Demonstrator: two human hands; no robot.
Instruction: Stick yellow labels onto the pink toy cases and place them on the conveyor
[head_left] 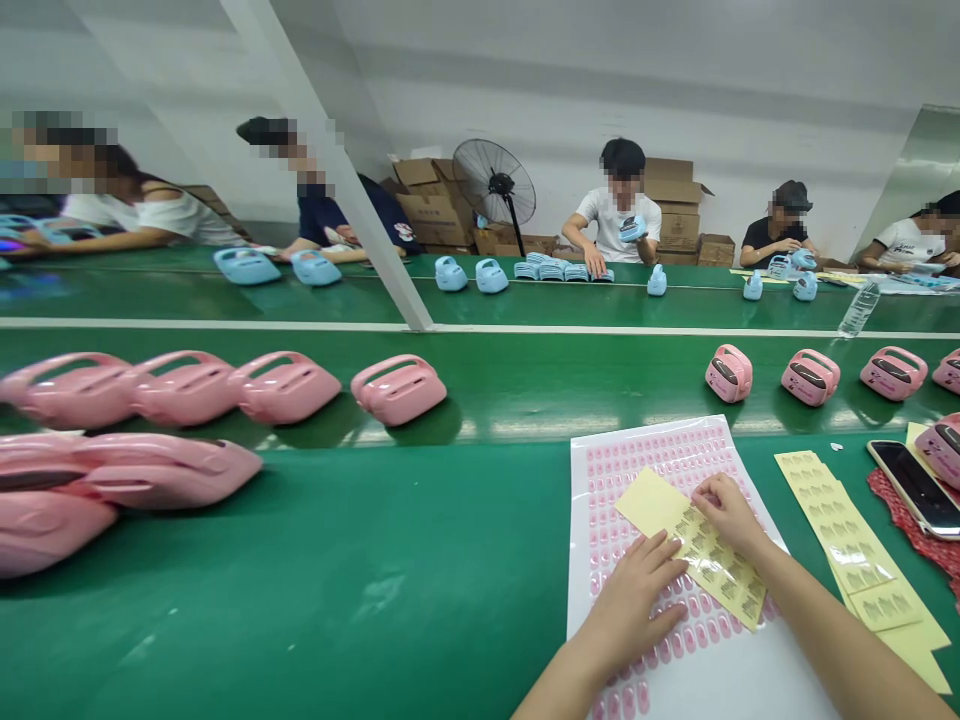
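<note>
A yellow sticker sheet with rows of transparent, dark-printed labels lies aslant on a larger white sheet of small pink oval stickers. My left hand rests flat with fingers spread, its fingertips touching the yellow sheet's lower left edge. At that sheet's upper edge, my right hand is closed in a pinch, thumb and forefinger together on it. Whether a single label is lifted between those fingertips is too small to see.
More yellow sticker sheets and a phone lie to the right. Pink handled casings line the green table, with similar pink units at right. Across stand blue casings, a plastic bottle and several seated co-workers.
</note>
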